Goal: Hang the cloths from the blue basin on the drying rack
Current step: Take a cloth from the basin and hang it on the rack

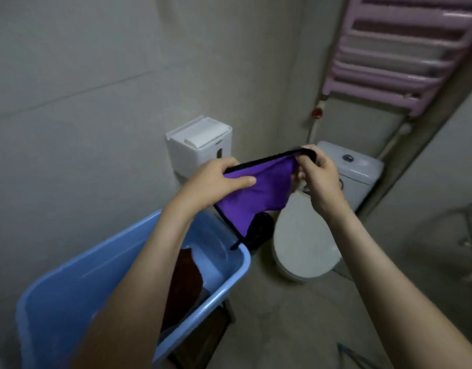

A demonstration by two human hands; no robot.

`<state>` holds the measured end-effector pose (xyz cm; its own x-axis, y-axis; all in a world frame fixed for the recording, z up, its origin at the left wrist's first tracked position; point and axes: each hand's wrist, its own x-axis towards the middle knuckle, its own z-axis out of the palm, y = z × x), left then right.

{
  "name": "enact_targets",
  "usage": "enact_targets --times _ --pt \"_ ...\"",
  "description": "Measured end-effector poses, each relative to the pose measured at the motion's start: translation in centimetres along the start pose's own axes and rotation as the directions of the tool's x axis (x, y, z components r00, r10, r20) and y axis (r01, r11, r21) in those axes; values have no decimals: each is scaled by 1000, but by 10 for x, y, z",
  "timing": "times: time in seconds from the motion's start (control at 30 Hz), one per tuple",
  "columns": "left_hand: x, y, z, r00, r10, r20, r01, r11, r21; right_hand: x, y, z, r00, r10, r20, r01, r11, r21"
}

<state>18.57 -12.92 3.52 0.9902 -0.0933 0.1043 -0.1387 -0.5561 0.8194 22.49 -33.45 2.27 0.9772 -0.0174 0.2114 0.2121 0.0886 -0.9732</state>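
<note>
Above the far corner of the blue basin [70, 288], the left hand [213, 179] and right hand [318, 177] each pinch one end of the black-trimmed edge of a purple cloth [259, 193], fingers curled on the fabric, and it hangs stretched between them. A dark brown cloth [184, 286] lies inside the basin; a white toilet [304, 243] stands just beyond it.

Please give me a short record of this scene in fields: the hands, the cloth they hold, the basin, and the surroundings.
left hand: grips the purple cloth at its left edge
right hand: pinches its right corner
purple cloth: black-edged, spread between both hands, not yet hung
blue basin: holds a brown cloth
surroundings: toilet, pink wall rack upper right
</note>
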Motion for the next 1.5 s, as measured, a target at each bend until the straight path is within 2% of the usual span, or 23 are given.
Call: enact_targets --times 0.1,0.2,0.37,0.47,0.6,0.77,0.9,1.1,1.2,1.27,1.37,1.5 --pt "14 35 36 988 106 112 -101 993 -55 -14 -16 -56 989 -61 -137 50 995 -84" --pt "23 77 86 940 204 272 -184 978 -99 -43 -33 -125 950 -105 -293 55 983 -175" --pt "20 134 170 856 269 441 -252 963 -99 -110 -51 -224 866 -165 -473 23 956 -292" --pt "5 163 221 785 303 541 -277 952 -131 -159 -59 -276 807 -177 -563 -36 937 -347" --pt "-27 201 291 647 348 678 -295 935 -198 -237 -72 -342 683 -216 -698 -119 910 -398" --pt "-62 239 349 531 424 734 -386 892 -235 -305 -86 -390 584 -236 -777 -165 902 -398" --pt "-81 263 390 475 480 737 -475 845 -244 -345 -93 -424 512 -237 -825 -188 907 -377" --pt "-92 283 433 493 539 683 -538 806 -247 -363 -87 -464 458 -213 -863 -237 906 -349" --pt "-90 292 457 525 569 633 -523 802 -288 -362 -80 -484 416 -200 -887 -256 910 -326" --pt "-86 295 474 516 583 627 -526 794 -306 -361 -77 -496 398 -196 -896 -272 908 -320" --pt "-77 298 501 455 597 661 -538 775 -330 -358 -69 -517 340 -175 -924 -305 909 -285" --pt "-66 289 540 349 529 774 -504 802 -321 -356 -43 -543 255 -130 -958 -394 891 -225"
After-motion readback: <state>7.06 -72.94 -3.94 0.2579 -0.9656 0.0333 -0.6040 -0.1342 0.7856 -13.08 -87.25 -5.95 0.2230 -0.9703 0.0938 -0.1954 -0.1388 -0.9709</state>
